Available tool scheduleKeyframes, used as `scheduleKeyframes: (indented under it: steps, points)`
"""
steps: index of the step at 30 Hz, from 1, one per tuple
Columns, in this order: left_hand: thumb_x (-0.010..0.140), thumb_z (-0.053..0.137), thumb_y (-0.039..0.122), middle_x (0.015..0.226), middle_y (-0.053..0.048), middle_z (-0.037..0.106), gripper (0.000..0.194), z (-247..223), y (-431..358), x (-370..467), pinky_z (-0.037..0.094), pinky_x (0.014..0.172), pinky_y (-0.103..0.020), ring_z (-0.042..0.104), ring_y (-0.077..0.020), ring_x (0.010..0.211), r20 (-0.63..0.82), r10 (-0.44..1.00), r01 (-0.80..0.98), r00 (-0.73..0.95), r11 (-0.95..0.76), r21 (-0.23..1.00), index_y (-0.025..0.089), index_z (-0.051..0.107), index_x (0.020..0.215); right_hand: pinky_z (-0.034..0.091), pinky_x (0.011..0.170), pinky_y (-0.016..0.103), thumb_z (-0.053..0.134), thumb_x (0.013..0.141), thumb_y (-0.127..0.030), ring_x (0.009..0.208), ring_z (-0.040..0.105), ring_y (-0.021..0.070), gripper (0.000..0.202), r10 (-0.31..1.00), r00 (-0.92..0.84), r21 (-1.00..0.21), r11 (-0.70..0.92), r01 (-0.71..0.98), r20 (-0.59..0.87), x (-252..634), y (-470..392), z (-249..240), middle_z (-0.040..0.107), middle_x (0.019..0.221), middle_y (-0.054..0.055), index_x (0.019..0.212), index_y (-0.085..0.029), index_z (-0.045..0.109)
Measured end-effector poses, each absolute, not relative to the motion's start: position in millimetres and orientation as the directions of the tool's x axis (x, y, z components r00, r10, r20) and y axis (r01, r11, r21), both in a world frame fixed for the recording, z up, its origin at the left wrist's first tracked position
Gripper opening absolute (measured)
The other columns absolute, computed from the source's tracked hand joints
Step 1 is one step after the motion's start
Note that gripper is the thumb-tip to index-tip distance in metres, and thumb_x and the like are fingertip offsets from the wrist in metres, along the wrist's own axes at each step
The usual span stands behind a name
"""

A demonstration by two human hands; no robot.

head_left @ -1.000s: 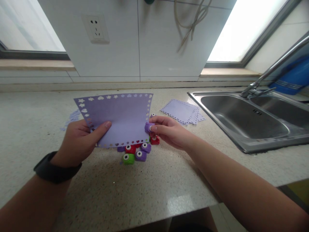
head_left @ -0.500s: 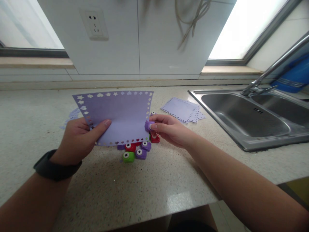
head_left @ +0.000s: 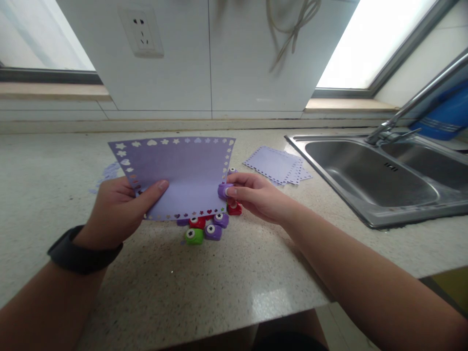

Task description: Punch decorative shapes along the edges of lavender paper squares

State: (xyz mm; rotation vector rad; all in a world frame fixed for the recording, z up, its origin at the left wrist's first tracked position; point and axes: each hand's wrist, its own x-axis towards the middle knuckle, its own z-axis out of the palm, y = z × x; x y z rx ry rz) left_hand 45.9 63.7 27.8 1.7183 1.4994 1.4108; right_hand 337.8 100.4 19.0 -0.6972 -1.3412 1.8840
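Note:
A purple sheet of paper (head_left: 175,165), its border punched with flowers, hearts and stars, is held up in my left hand (head_left: 122,202), thumb across its front. At the sheet's right edge my right hand (head_left: 256,195) grips a small purple craft punch (head_left: 224,190) between thumb and fingers, and the punch sits over the paper's margin. Under and in front of the sheet lie several more punches, among them a green one (head_left: 193,236), a purple one (head_left: 212,232) and a red one (head_left: 234,208). The sheet partly hides some of them.
Punched purple sheets (head_left: 274,165) lie in a loose stack behind my right hand. Purple paper scraps (head_left: 109,170) are scattered behind my left hand. A steel sink (head_left: 365,170) with a faucet (head_left: 383,129) is set into the counter (head_left: 204,292) at right. A wall socket (head_left: 142,31) is above.
The sheet's upper right corner has shifted slightly to the right, and the punch sits slightly further left over the margin. Both hands keep their holds.

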Motion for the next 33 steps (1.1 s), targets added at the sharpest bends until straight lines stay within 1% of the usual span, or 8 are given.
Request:
scheduleKeyframes:
  steps: [3, 7, 12, 17, 25, 31, 33]
  points:
    - [0.078, 0.080, 0.022, 0.085, -0.001, 0.084, 0.010, 29.8, 62.7, 46.6, 0.059, 0.062, -0.027, 0.072, -0.0159, 0.067, 0.403, 0.908, 0.451, -0.113, -0.314, 0.836, 0.021, 0.085, 0.087, 0.050, 0.063, 0.023, 0.090, 0.080, -0.037, 0.068, 0.061, 0.0105, 0.027, 0.800, -0.600, -0.953, -0.198, -0.230, -0.021, 337.9, 100.2, 19.3, 0.071, 0.083, 0.001, 0.094, -0.018, 0.077]
    - [0.078, 0.078, 0.017, 0.087, 0.000, 0.084, 0.015, 36.0, 59.7, 49.1, 0.061, 0.068, -0.029, 0.073, -0.0174, 0.071, 0.383, 0.918, 0.474, -0.104, -0.293, 0.830, 0.023, 0.085, 0.090, 0.051, 0.064, 0.024, 0.090, 0.081, -0.035, 0.070, 0.062, 0.0107, 0.025, 0.798, -0.603, -0.956, -0.193, -0.223, -0.021, 338.1, 99.8, 20.3, 0.072, 0.084, 0.001, 0.094, -0.019, 0.077]
    - [0.079, 0.077, 0.019, 0.087, -0.002, 0.084, 0.013, 37.5, 58.7, 50.2, 0.061, 0.066, -0.030, 0.074, -0.0192, 0.072, 0.410, 0.906, 0.500, -0.104, -0.309, 0.809, 0.022, 0.085, 0.090, 0.052, 0.065, 0.024, 0.090, 0.081, -0.034, 0.070, 0.063, 0.0108, 0.024, 0.793, -0.609, -0.956, -0.196, -0.220, -0.023, 338.5, 100.0, 20.1, 0.073, 0.085, 0.002, 0.095, -0.019, 0.077]
    - [0.080, 0.077, 0.019, 0.088, 0.000, 0.084, 0.014, 35.8, 59.1, 48.3, 0.061, 0.067, -0.029, 0.074, -0.0185, 0.073, 0.397, 0.912, 0.513, -0.105, -0.292, 0.807, 0.023, 0.085, 0.092, 0.053, 0.065, 0.022, 0.091, 0.081, -0.033, 0.070, 0.065, 0.0102, 0.023, 0.784, -0.620, -0.953, -0.201, -0.229, -0.017, 338.5, 100.5, 19.7, 0.074, 0.085, 0.001, 0.094, -0.018, 0.078]
    - [0.079, 0.077, 0.019, 0.089, -0.001, 0.085, 0.014, 35.7, 59.4, 48.7, 0.060, 0.070, -0.030, 0.074, -0.0187, 0.075, 0.409, 0.906, 0.511, -0.106, -0.303, 0.804, 0.023, 0.085, 0.090, 0.056, 0.066, 0.023, 0.091, 0.080, -0.032, 0.071, 0.068, 0.0108, 0.025, 0.782, -0.622, -0.954, -0.206, -0.216, -0.028, 339.1, 99.4, 22.0, 0.076, 0.087, 0.003, 0.095, -0.017, 0.078]
    - [0.078, 0.077, 0.019, 0.089, 0.000, 0.085, 0.016, 37.0, 58.9, 49.9, 0.061, 0.069, -0.030, 0.075, -0.0190, 0.075, 0.412, 0.906, 0.507, -0.100, -0.310, 0.804, 0.024, 0.085, 0.091, 0.055, 0.066, 0.024, 0.091, 0.081, -0.030, 0.070, 0.066, 0.0105, 0.021, 0.768, -0.640, -0.963, -0.183, -0.197, -0.015, 341.9, 100.0, 20.4, 0.075, 0.086, 0.003, 0.095, -0.018, 0.079]
    - [0.078, 0.077, 0.018, 0.090, 0.000, 0.085, 0.017, 37.2, 59.1, 49.9, 0.061, 0.070, -0.029, 0.075, -0.0189, 0.075, 0.416, 0.904, 0.502, -0.094, -0.318, 0.804, 0.024, 0.085, 0.091, 0.053, 0.063, 0.024, 0.090, 0.082, -0.031, 0.068, 0.064, 0.0108, 0.022, 0.767, -0.642, -0.969, -0.167, -0.179, -0.014, 343.1, 100.6, 18.8, 0.074, 0.084, 0.002, 0.095, -0.018, 0.079]
